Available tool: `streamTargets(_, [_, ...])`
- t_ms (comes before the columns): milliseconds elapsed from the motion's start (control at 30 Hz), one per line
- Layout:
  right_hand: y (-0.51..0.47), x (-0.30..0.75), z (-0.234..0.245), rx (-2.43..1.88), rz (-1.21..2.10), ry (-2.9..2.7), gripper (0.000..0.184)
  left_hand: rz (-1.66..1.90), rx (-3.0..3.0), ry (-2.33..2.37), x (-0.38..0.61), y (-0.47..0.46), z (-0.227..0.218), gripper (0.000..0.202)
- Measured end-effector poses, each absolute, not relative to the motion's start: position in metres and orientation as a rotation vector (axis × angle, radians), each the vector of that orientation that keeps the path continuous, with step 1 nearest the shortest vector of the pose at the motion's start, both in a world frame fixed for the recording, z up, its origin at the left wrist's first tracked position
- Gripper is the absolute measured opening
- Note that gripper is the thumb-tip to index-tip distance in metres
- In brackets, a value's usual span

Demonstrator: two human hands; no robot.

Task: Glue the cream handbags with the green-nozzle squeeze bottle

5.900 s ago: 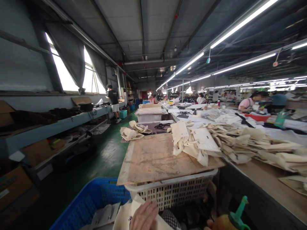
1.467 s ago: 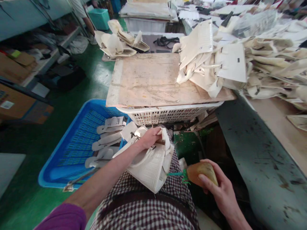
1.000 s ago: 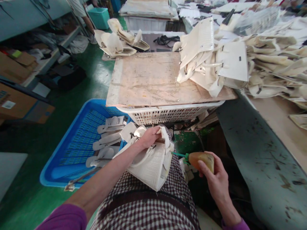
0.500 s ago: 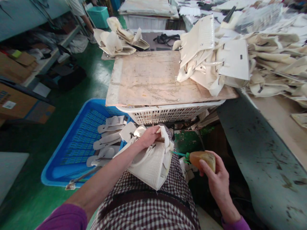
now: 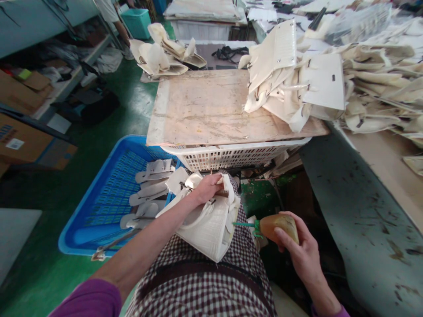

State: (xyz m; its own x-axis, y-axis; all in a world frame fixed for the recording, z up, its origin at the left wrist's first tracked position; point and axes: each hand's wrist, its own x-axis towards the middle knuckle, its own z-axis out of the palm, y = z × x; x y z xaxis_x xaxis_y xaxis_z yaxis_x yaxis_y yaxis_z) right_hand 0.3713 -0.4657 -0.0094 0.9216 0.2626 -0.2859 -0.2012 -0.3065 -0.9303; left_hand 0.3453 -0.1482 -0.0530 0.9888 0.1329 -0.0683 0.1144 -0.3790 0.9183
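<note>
On my lap lies a cream-white handbag [image 5: 208, 233], tilted, with its open side turned to the right. My left hand [image 5: 209, 188] grips its upper edge near the flap, the fingertips partly tucked out of sight. In my right hand [image 5: 299, 246] is a squeeze bottle [image 5: 277, 226] of amber, glue-like liquid, held on its side. Its thin green nozzle [image 5: 244, 224] points left, and the tip is at the bag's open side edge; whether it touches I cannot tell. A checkered apron [image 5: 198, 293] covers my lap beneath the bag.
A blue basket [image 5: 66, 229] with several white bag parts [image 5: 148, 193] stands left. Ahead, a worn board [image 5: 205, 110] rests on a white basket [image 5: 231, 156], bearing cream bags [image 5: 274, 57]. More pieces [image 5: 380, 83] pile up right. A person's leg [image 5: 122, 33] shows far left.
My right hand has lowered slightly with the squeeze bottle, and the nozzle has shifted down and a little left along the bag's edge. My left hand and the bag stay nearly still.
</note>
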Motion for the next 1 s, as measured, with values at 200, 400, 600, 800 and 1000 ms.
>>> streamTargets(200, [-0.474,0.362,-0.008,-1.753,0.575,-0.051,0.052,0.042,2.023,0.139,0.345,-0.150,-0.053,0.018])
streamTargets(400, [-0.477,0.359,-0.007,-1.601,0.577,0.090,0.049,0.156,2.116,0.124,0.348,-0.140,-0.043,0.019])
streamTargets(600, [-0.484,0.366,0.003,-1.375,0.337,0.241,0.039,0.370,2.253,0.110,0.336,-0.127,0.005,0.020])
streamTargets(800, [-0.497,0.356,0.005,-1.376,0.297,0.227,0.044,0.373,2.350,0.024,0.281,-0.157,0.038,0.017])
streamTargets(1000, [-0.500,0.347,-0.013,-1.450,0.377,0.219,0.050,0.219,1.855,0.320,0.236,-0.168,0.032,0.015])
